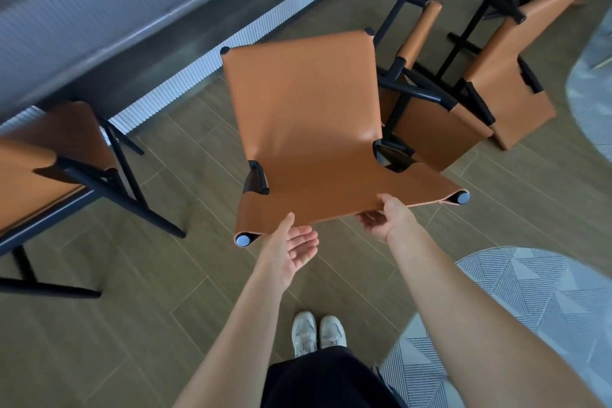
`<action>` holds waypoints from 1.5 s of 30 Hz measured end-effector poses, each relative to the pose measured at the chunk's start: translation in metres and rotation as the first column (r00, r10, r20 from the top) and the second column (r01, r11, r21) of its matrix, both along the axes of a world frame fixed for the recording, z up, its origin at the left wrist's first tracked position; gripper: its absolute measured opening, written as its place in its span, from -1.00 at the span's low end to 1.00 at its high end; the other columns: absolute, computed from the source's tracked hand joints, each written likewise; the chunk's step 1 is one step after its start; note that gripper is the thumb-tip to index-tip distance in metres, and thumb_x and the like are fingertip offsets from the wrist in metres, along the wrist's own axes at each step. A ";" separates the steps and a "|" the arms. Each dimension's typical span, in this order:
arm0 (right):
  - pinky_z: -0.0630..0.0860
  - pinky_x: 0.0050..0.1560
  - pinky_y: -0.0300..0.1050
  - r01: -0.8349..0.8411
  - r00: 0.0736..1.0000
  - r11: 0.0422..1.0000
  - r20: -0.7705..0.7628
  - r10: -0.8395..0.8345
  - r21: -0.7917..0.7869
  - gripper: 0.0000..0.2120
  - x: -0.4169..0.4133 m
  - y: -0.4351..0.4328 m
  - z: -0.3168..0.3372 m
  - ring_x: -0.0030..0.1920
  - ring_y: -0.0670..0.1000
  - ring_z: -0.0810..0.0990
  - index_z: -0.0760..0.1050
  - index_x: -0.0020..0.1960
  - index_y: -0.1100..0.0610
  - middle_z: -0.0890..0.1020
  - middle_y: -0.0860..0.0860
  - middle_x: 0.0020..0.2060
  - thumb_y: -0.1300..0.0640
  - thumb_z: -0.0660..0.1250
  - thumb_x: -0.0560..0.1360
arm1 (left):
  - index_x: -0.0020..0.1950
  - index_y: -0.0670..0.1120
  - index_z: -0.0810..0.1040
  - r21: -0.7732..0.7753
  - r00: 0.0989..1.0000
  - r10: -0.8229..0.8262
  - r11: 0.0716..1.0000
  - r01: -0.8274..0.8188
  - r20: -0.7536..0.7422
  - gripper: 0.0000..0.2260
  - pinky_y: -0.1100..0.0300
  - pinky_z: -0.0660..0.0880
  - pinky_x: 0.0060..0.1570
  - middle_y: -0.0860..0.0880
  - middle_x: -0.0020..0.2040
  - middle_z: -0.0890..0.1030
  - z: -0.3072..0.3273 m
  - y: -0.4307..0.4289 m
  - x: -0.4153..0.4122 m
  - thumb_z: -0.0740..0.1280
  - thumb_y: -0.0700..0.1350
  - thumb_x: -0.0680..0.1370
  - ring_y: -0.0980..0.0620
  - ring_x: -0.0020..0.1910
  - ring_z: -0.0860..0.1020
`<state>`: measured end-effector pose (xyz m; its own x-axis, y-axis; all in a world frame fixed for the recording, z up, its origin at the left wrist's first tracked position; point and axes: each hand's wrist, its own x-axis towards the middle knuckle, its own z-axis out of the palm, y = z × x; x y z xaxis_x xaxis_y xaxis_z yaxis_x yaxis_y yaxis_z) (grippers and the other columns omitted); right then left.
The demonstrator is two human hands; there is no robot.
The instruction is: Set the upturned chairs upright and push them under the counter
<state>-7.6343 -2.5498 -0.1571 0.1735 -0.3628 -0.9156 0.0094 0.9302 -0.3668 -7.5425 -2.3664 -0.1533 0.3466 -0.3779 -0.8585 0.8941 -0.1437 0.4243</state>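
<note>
Grip firm with the right hand [387, 219], curled round the near top edge of the chair [308, 129] on the floor [198, 159] before the counter [99, 53], close the open, palm-up left hand [294, 252] there too, then push straight, clear of the tipped chairs [510, 93].

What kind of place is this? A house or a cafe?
Likely a dining or bar area, home or cafe, I can't tell which. A long counter with a ribbed front has matching tan chairs lined beside it, some upturned, on a plank floor with a patterned rug.
</note>
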 end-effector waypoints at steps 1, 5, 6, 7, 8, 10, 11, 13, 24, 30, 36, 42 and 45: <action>0.54 -0.35 0.06 0.021 1.000 1.000 0.001 -0.021 -0.015 -0.87 -0.001 -0.002 -0.001 -0.15 0.17 0.58 0.37 0.08 0.23 0.57 0.21 -0.07 0.18 0.26 0.61 | 0.06 -0.33 0.58 0.018 0.999 0.037 0.999 -0.036 -0.037 -0.59 0.05 0.61 -0.11 -0.25 0.00 0.67 -0.004 -0.002 0.003 0.37 0.06 0.55 -0.16 0.00 0.65; 0.52 -0.42 0.10 0.048 0.998 0.997 -0.024 -0.050 -0.068 -0.92 -0.006 -0.010 -0.006 -0.18 0.17 0.58 0.36 0.09 0.25 0.56 0.21 -0.11 0.31 0.21 0.61 | 0.10 -0.26 0.50 0.075 0.966 0.229 0.972 -0.221 -0.123 -0.75 -0.04 0.62 -0.16 -0.26 0.03 0.61 -0.009 -0.014 0.019 0.39 -0.11 0.55 -0.19 -0.03 0.62; 0.52 -0.44 0.08 0.043 0.999 0.995 -0.023 -0.045 -0.088 -0.91 -0.006 -0.010 -0.007 -0.18 0.16 0.58 0.36 0.09 0.26 0.56 0.21 -0.09 0.36 0.19 0.60 | 0.10 -0.25 0.49 0.058 0.941 0.307 0.952 -0.302 -0.144 -0.81 -0.07 0.62 -0.17 -0.25 0.05 0.61 -0.009 -0.016 0.021 0.38 -0.20 0.55 -0.19 -0.05 0.62; 0.53 -0.46 0.06 0.040 0.999 0.993 -0.016 -0.042 -0.108 -0.87 -0.007 -0.010 -0.008 -0.18 0.16 0.59 0.37 0.11 0.27 0.56 0.21 -0.07 0.40 0.17 0.59 | 0.11 -0.24 0.47 0.030 0.910 0.383 0.923 -0.384 -0.158 -0.83 -0.07 0.61 -0.18 -0.25 0.06 0.60 -0.010 -0.017 0.022 0.36 -0.29 0.55 -0.18 -0.07 0.62; 0.53 -0.46 0.05 0.037 0.999 0.991 -0.009 -0.039 -0.129 -0.80 -0.007 -0.010 -0.010 -0.17 0.16 0.59 0.36 0.16 0.27 0.56 0.22 -0.04 0.43 0.15 0.58 | 0.14 -0.25 0.46 0.007 0.880 0.446 0.892 -0.451 -0.160 -0.80 -0.07 0.60 -0.19 -0.24 0.07 0.60 -0.011 -0.018 0.022 0.33 -0.36 0.54 -0.18 -0.08 0.61; 0.54 -0.43 0.04 0.037 0.999 0.985 -0.005 -0.039 -0.166 -0.70 -0.007 -0.008 -0.011 -0.16 0.17 0.59 0.35 0.25 0.27 0.55 0.24 0.04 0.47 0.13 0.57 | 0.25 -0.26 0.43 -0.025 0.849 0.512 0.854 -0.519 -0.127 -0.68 -0.05 0.58 -0.22 -0.24 0.09 0.60 -0.016 -0.016 0.020 0.28 -0.45 0.51 -0.20 -0.06 0.61; 0.54 -0.42 0.04 0.037 0.999 0.984 -0.004 -0.039 -0.177 -0.69 -0.007 -0.007 -0.011 -0.16 0.17 0.59 0.34 0.27 0.28 0.54 0.25 0.07 0.48 0.13 0.56 | 0.30 -0.26 0.41 -0.047 0.846 0.523 0.847 -0.529 -0.107 -0.62 -0.05 0.58 -0.24 -0.24 0.12 0.59 -0.019 -0.013 0.019 0.27 -0.47 0.50 -0.21 -0.03 0.60; 0.54 -0.37 0.05 0.039 0.999 0.979 0.010 -0.038 -0.199 -0.66 -0.005 -0.003 -0.010 -0.16 0.17 0.59 0.33 0.29 0.28 0.53 0.25 0.07 0.50 0.13 0.56 | 0.38 -0.25 0.38 -0.078 0.838 0.540 0.835 -0.545 -0.079 -0.54 -0.03 0.58 -0.25 -0.24 0.20 0.57 -0.022 -0.009 0.019 0.25 -0.49 0.50 -0.22 0.06 0.59; 0.60 -0.27 0.04 -0.027 0.998 0.949 0.048 0.044 -0.315 -0.70 -0.007 0.021 0.009 -0.05 0.21 0.62 0.37 0.19 0.30 0.57 0.24 0.06 0.53 0.19 0.52 | 0.06 -0.22 0.50 -0.189 0.799 0.599 0.781 -0.595 -0.040 -0.77 0.00 0.60 -0.07 -0.15 -0.03 0.63 -0.009 0.028 0.005 0.24 -0.47 0.50 -0.10 -0.05 0.64; 0.62 -0.39 -0.08 -0.117 0.991 0.903 0.015 0.135 -0.414 -0.78 -0.002 0.031 0.022 -0.18 0.13 0.64 0.40 0.00 0.25 0.60 0.15 -0.11 0.53 0.21 0.49 | 0.00 -0.21 0.51 -0.228 0.757 0.652 0.733 -0.641 -0.032 -0.80 0.00 0.57 -0.07 -0.13 -0.08 0.65 0.000 0.046 -0.003 0.22 -0.46 0.51 -0.09 -0.05 0.63; 0.60 -0.42 -0.13 -0.217 0.968 0.846 0.004 0.251 -0.486 -0.79 0.016 0.040 0.037 -0.19 0.10 0.64 0.42 0.03 0.26 0.61 0.11 -0.14 0.51 0.21 0.49 | 0.15 -0.26 0.47 -0.205 0.750 0.661 0.731 -0.651 -0.022 -0.76 -0.04 0.56 0.08 -0.19 0.05 0.61 0.006 0.065 0.003 0.22 -0.46 0.53 -0.14 0.07 0.61; 0.67 -0.29 -0.01 -0.305 0.934 0.801 0.004 0.358 -0.514 -0.65 0.056 0.049 0.047 0.04 0.23 0.63 0.37 0.25 0.32 0.60 0.20 0.08 0.50 0.19 0.49 | 0.34 -0.33 0.39 -0.190 0.705 0.709 0.689 -0.699 -0.019 -0.62 0.07 0.65 -0.28 -0.27 0.22 0.54 0.018 0.076 0.030 0.21 -0.47 0.53 -0.24 0.20 0.56; 0.67 -0.28 -0.01 -0.341 0.921 0.787 -0.014 0.390 -0.514 -0.57 0.076 0.054 0.048 0.08 0.24 0.61 0.33 0.33 0.28 0.58 0.20 0.15 0.50 0.18 0.49 | 0.34 -0.34 0.39 -0.181 0.698 0.716 0.684 -0.707 -0.016 -0.62 0.09 0.63 -0.33 -0.28 0.22 0.55 0.018 0.083 0.045 0.20 -0.47 0.53 -0.25 0.15 0.57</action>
<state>-7.5580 -2.4958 -0.1087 0.4573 -0.6554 -0.6011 -0.2390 0.5605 -0.7929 -7.4974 -2.2839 -0.1355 0.6108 -0.1283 -0.7813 0.6749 0.6004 0.4290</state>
